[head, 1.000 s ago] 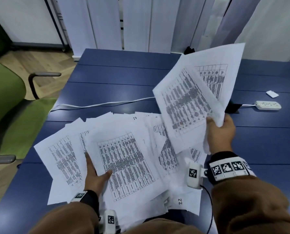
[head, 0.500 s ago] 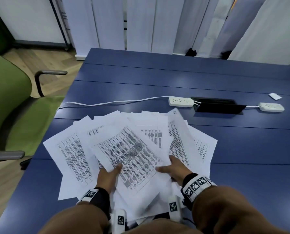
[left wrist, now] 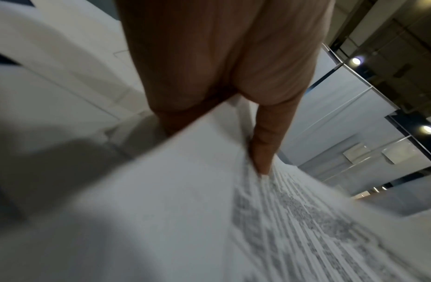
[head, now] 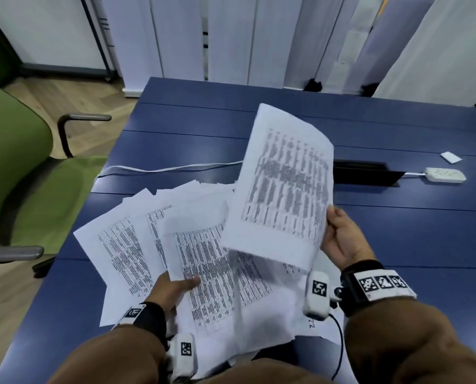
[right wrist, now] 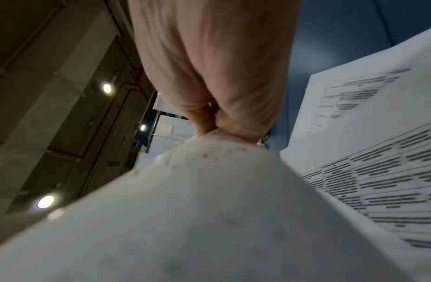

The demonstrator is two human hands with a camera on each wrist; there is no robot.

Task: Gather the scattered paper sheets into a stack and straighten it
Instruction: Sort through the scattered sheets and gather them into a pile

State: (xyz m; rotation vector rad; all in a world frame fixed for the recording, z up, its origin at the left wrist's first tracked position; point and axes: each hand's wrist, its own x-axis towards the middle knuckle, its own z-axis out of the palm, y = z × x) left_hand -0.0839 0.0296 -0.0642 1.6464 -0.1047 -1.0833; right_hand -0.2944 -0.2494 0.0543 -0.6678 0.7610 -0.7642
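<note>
Several white printed sheets (head: 126,245) lie fanned in a loose pile on the blue table (head: 411,231). My right hand (head: 332,225) pinches one sheet (head: 283,189) by its right edge and holds it tilted above the pile's right side. The right wrist view shows this hand (right wrist: 221,76) pinching that sheet (right wrist: 209,209). My left hand (head: 187,285) grips the near edge of another sheet (head: 203,273), thumb on top and fingers hidden beneath. In the left wrist view the thumb (left wrist: 262,148) presses on the printed sheet (left wrist: 185,219).
A green chair (head: 23,176) stands close to the table's left edge. A white cable (head: 170,169), a black cable hatch (head: 364,173), a white power strip (head: 444,174) and a small white card (head: 450,157) lie beyond the pile. Vertical blinds hang behind the table.
Half a second ago both hands rested low on the pile. My right hand has since raised one sheet up and to the right, while the left hand stays at the pile's near left.
</note>
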